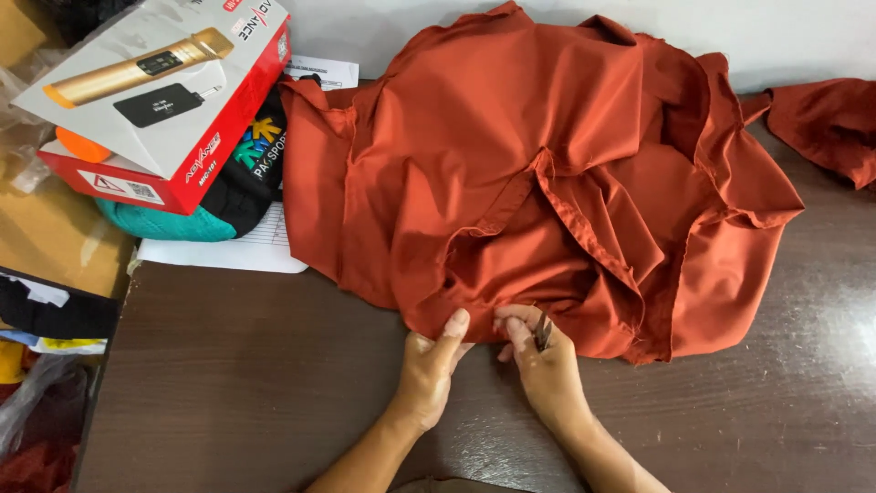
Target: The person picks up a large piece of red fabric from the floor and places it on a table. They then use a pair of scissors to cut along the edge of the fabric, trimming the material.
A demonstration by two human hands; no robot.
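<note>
Rust-orange garment lies rumpled across the far half of our dark wooden table, its near hem at our hands. Our left hand pinches that hem, thumb on top, fingers curled beneath. Our right hand is closed around a small dark metal tool (a thread snipper, apparently), touching the hem's edge. A red-and-white box sits on folded clothes at far left.
</note>
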